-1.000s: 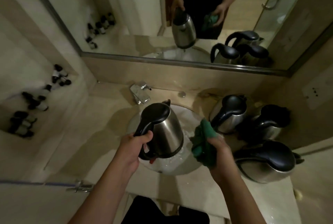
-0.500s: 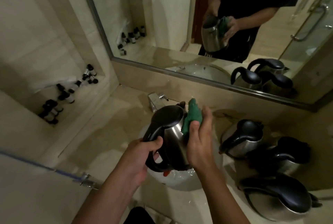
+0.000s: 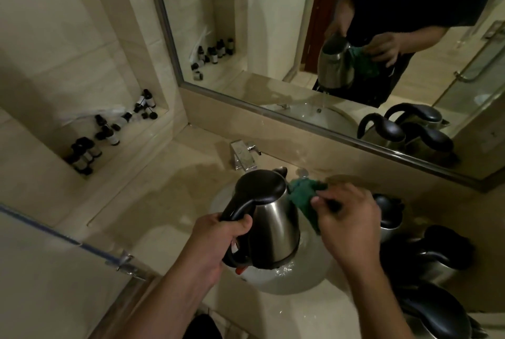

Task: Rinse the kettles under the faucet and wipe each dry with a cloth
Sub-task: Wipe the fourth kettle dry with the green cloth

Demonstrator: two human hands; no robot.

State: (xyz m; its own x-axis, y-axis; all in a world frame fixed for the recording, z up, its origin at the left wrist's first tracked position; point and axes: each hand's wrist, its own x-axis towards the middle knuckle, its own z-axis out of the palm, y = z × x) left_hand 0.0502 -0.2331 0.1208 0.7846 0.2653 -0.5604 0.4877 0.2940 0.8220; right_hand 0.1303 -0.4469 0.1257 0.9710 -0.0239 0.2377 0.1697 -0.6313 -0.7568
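A person's left hand (image 3: pixel 218 237) has its grip wrapped round the black handle of a steel kettle (image 3: pixel 273 226), holding it upright above the round sink (image 3: pixel 297 281). Just right of that grip, the right hand (image 3: pixel 347 218) pinches a green cloth (image 3: pixel 303 196) against the kettle's upper side. Beyond both grips stands the faucet (image 3: pixel 243 155). Further right of the right grip, three more kettles (image 3: pixel 431 259) sit on the wet surface (image 3: pixel 169 196).

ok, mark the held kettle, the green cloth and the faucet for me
held kettle (image 3: pixel 276 226): head view, on its steel side.
green cloth (image 3: pixel 302 192): head view, on the bunched upper part.
faucet (image 3: pixel 244 157): head view, on the chrome body.
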